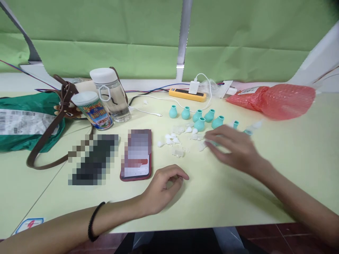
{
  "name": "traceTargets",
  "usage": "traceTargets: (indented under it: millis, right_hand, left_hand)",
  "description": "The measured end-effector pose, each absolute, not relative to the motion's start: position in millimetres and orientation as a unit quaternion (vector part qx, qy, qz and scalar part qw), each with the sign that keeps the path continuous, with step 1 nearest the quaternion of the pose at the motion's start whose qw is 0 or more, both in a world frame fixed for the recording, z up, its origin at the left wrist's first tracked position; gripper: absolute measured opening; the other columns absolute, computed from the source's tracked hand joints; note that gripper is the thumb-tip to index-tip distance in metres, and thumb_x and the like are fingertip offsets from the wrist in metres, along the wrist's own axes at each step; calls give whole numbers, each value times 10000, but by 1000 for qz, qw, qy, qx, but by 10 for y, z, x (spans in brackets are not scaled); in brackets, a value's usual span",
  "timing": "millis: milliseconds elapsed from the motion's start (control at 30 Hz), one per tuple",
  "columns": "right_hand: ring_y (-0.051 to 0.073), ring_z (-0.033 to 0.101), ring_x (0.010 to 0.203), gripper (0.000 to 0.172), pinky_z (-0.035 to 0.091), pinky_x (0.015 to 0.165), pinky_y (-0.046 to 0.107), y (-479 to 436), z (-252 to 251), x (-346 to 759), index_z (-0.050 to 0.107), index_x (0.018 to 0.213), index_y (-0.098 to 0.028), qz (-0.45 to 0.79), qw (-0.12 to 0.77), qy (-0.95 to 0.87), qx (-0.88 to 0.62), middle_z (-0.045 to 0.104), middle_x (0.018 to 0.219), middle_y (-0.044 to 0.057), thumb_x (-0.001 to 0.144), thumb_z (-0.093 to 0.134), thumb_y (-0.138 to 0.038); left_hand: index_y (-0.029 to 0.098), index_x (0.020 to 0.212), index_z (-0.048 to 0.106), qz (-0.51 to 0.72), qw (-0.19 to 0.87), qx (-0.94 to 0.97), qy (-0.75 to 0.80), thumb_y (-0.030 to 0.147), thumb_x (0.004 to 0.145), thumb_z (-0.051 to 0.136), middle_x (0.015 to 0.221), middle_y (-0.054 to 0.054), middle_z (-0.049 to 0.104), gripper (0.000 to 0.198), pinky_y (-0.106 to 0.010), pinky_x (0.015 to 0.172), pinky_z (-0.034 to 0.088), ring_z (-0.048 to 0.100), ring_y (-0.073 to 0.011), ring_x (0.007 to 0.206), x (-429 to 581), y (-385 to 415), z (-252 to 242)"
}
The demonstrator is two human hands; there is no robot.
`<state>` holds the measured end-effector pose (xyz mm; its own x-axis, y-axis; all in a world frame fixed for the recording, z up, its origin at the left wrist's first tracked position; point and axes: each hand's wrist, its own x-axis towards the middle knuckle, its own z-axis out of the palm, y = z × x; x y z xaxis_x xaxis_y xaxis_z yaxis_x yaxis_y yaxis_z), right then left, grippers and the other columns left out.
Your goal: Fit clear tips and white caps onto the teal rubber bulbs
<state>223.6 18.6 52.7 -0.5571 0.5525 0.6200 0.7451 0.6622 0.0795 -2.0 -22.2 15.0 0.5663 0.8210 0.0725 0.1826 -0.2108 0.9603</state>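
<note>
My left hand (162, 188) rests on the table with its fingers loosely curled and the thumb near the index finger; nothing shows in it. Over the small parts, my right hand (233, 146) is slightly blurred, with thumb and fingers apart. Close to its fingertips lies a translucent plastic piece (201, 145). Left of that, several small white teardrop-shaped pieces (169, 141) are scattered beside a clear plastic part (178, 153). Behind them stand several turquoise vase-shaped bulbs (200, 124). My right hand partly hides some bulbs.
A red-cased phone (148, 173) and a blurred-out dark object (95, 160) lie to the left. Behind them are a printed food tub (97, 113), a water bottle (116, 102), a brown strap (43, 144) and a green package (57, 130). A yellow power strip (182, 95) and red bag (288, 100) lie at the back.
</note>
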Motion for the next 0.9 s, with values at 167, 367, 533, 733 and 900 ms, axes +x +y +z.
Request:
traceTargets:
  millis: [167, 367, 533, 733, 900]
  right_hand:
    - [226, 465, 828, 354, 411, 603, 323, 147, 147, 1821, 492, 1094, -166, -90, 158, -898, -401, 542, 927, 112, 798, 441, -353]
    - [213, 418, 795, 253, 320, 659, 342, 157, 4, 1705, 566, 957, -187, -94, 131, -892, -422, 516, 864, 95, 840, 367, -290]
    - [237, 399, 837, 483, 286, 679, 361, 141, 30, 1675, 346, 1243, -169, -72, 131, -905, -399, 499, 971, 122, 817, 367, -396]
    - [210, 422, 789, 301, 245, 621, 330, 126, 51, 1618, 478, 1095, -203, -90, 110, -921, -362, 547, 880, 89, 843, 314, -219]
    - [157, 458, 706, 179, 303, 621, 302, 95, 20, 1649, 486, 952, -148, -4, 253, -912, -323, 549, 739, 54, 841, 364, -218]
  left_hand:
    - [147, 815, 570, 320, 502, 720, 356, 118, 785, 419, 811, -54, 564, 157, -266, 686, 403, 507, -148, 748, -27, -228, 126]
    - [167, 838, 549, 365, 461, 722, 364, 78, 770, 406, 851, -44, 522, 182, -253, 690, 394, 495, -139, 773, -19, -205, 84]
    - [164, 766, 491, 358, 457, 717, 386, 74, 758, 404, 771, -15, 485, 126, -235, 628, 375, 468, -121, 700, -5, -200, 74]
    - [175, 731, 423, 350, 464, 710, 398, 65, 744, 401, 737, 5, 446, 113, -230, 607, 364, 431, -112, 667, -7, -209, 72]
    - [195, 908, 425, 402, 425, 704, 403, 57, 749, 416, 920, -33, 430, 211, -269, 748, 392, 443, -139, 849, -15, -210, 43]
